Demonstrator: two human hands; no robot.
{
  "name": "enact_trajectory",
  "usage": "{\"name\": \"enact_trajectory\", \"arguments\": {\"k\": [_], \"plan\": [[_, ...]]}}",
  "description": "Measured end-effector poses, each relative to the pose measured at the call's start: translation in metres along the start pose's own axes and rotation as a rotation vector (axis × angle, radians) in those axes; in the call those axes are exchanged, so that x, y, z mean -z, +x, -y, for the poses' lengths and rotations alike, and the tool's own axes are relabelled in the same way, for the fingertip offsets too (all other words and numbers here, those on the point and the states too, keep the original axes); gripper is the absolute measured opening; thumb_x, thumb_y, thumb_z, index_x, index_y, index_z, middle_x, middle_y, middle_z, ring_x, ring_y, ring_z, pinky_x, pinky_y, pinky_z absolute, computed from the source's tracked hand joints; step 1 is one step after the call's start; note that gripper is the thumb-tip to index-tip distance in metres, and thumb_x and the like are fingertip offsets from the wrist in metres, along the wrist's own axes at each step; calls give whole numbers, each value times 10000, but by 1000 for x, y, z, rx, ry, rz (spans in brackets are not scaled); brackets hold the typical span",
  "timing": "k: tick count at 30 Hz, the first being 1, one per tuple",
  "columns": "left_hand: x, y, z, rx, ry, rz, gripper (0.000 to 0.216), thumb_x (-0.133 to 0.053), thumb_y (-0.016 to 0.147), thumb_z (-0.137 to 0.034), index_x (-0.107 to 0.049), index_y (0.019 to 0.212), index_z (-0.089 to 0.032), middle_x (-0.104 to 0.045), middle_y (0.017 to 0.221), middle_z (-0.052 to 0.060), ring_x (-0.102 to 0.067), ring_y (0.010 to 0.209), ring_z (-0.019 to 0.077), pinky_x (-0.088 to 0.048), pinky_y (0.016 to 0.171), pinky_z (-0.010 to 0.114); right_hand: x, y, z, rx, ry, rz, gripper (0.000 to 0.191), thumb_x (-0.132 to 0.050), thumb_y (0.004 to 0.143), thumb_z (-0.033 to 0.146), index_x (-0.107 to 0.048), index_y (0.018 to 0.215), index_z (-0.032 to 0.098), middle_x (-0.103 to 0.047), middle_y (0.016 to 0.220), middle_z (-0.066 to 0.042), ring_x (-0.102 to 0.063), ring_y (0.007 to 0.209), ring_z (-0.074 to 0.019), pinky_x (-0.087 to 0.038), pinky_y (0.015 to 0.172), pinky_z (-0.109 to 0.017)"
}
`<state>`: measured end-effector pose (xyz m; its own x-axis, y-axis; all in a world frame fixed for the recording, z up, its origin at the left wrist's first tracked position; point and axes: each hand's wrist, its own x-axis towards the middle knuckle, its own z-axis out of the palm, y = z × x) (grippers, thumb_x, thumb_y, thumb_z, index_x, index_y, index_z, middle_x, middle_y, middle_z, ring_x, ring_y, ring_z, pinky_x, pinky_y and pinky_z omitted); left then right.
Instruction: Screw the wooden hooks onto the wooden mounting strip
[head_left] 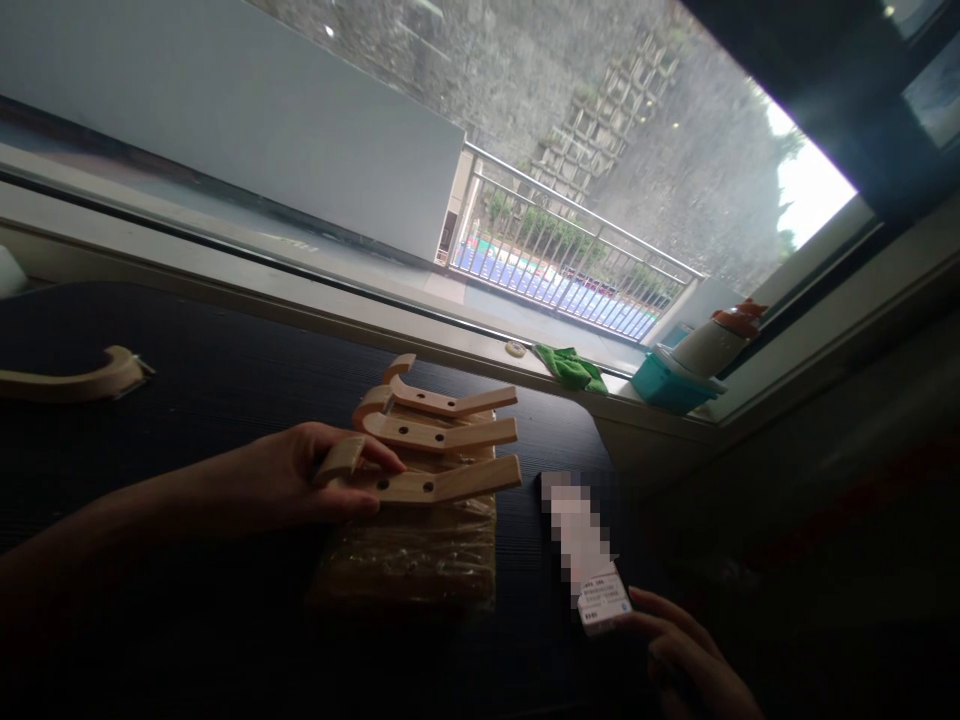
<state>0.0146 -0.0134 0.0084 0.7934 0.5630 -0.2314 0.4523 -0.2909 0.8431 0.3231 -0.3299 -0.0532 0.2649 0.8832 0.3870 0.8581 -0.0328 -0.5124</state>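
Note:
Three wooden hooks lie in a row on a plastic-wrapped bundle (pixel 420 560) on the dark table (pixel 187 400). My left hand (pixel 300 475) grips the nearest wooden hook (pixel 435 485) at its curved end, thumb over the top. The middle hook (pixel 442 433) and the far hook (pixel 450 402) lie just beyond it. My right hand (pixel 686 655) rests at the lower right, fingers curled against the near end of a phone (pixel 585 550) lying flat on the table.
Another wooden hook (pixel 75 380) lies at the table's far left. On the window sill (pixel 337 310) stand a green cloth (pixel 570 368), a small round object (pixel 515 348) and a teal-based white bottle with an orange top (pixel 697 360). A large window lies behind.

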Motion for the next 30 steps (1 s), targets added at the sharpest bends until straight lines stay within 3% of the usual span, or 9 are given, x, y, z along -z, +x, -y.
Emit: {"name": "enact_trajectory", "arguments": {"k": [5,9,11,14,16,19,23,27,30], "plan": [[1,-2,-4,-2,-18,7,429,-681,702,-438,-664,1046,-183,-706,1044,20,-631,966,230,-462,797,222,-2,11,4,0,-69,47,186,-483,819,183,-651,877,239,-657,1140,-72,-567,1115,-255,-529,859,-374],[0,-2,-3,-12,-15,15,421,-670,716,-436,-663,1050,-180,-702,1052,25,-632,960,229,-468,803,233,13,22,8,58,-132,104,206,-484,833,192,-636,960,246,-648,1164,-58,-575,1109,-239,-527,863,-329],[0,-2,-1,-43,-30,13,426,-674,715,-443,-666,1052,-182,-699,1062,30,-633,960,230,-472,804,238,29,33,16,13,-171,94,213,-474,851,241,-614,1011,261,-659,1143,-45,-606,1059,-223,-545,802,-276],[1,-2,0,-78,-43,17,417,-672,719,-449,-671,1046,-191,-706,1035,26,-639,944,224,-479,806,245,56,63,38,-183,-261,120,238,-452,877,360,-577,1067,292,-703,982,-20,-680,818,-187,-558,612,-215],[2,-3,-1,-99,-48,28,412,-659,732,-452,-667,1050,-190,-710,1011,25,-642,936,222,-484,802,249,68,90,59,-210,-345,143,332,-481,851,424,-537,1155,303,-688,1020,-26,-673,823,-203,-553,600,-233],[1,-5,0,-139,-70,43,414,-656,729,-457,-666,1044,-188,-707,1019,35,-639,958,231,-490,791,249,69,136,101,-97,-411,264,392,-520,825,413,-502,1204,311,-666,1042,-24,-655,821,-206,-539,622,-260],[0,-4,5,-180,-100,48,414,-655,722,-437,-667,1044,-177,-709,977,42,-640,942,242,-492,766,258,45,185,164,224,-368,490,257,-459,854,268,-582,1080,283,-642,1021,-18,-610,864,-184,-490,707,-266],[-3,-3,9,-212,-144,41,402,-677,704,-398,-671,1028,-159,-698,945,37,-633,891,222,-476,720,238,18,210,212,380,-378,628,227,-463,835,189,-623,990,235,-648,866,-6,-574,707,-137,-407,606,-236],[-5,-3,12,-263,-181,30,366,-683,699,-352,-682,1006,-154,-687,860,16,-617,795,179,-449,658,211,3,218,229,446,-502,682,201,-447,845,184,-644,867,212,-633,749,2,-521,627,-113,-316,555,-240]]}}
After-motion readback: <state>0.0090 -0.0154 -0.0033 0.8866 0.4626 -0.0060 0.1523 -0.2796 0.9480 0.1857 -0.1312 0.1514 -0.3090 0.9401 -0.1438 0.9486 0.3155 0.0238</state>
